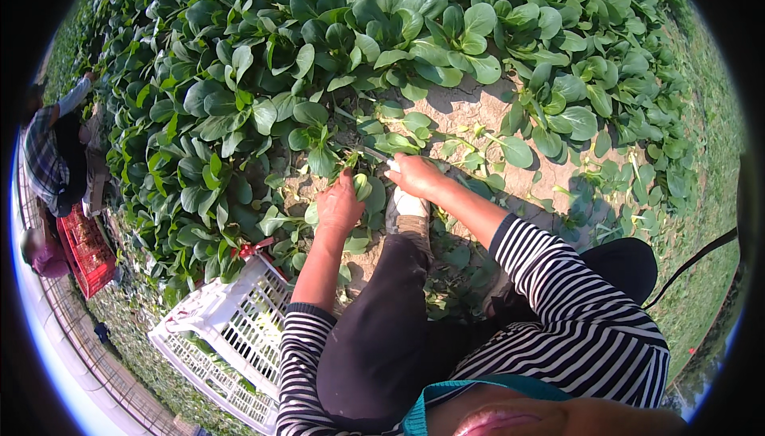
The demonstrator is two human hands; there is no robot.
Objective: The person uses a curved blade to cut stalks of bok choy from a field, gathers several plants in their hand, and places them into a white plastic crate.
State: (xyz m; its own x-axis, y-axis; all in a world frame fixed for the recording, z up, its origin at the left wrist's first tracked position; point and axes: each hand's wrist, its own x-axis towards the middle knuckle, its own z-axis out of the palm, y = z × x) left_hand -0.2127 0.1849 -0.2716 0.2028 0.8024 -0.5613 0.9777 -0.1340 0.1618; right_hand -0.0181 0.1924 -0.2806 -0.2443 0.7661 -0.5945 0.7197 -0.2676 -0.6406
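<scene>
My left hand point(339, 204) is closed around a small green bok choy plant point(361, 187), its pale stalk base showing beside the fingers. In my right hand point(416, 176) is a knife point(375, 154) with a white handle. Its thin blade points left, just above the left hand's fingertips, close to the leaves there. Whether the blade touches a stem cannot be made out. Cut or loose leaves point(517, 152) lie on the dry soil point(472, 104) ahead and to the right of the hands.
Dense rows of bok choy point(239, 65) stand ahead and to the left. A white plastic crate point(239, 322) with greens inside sits by my left arm. My shoe point(406, 204) is just below the hands. Far left, people point(45, 161) work near a red crate point(86, 250).
</scene>
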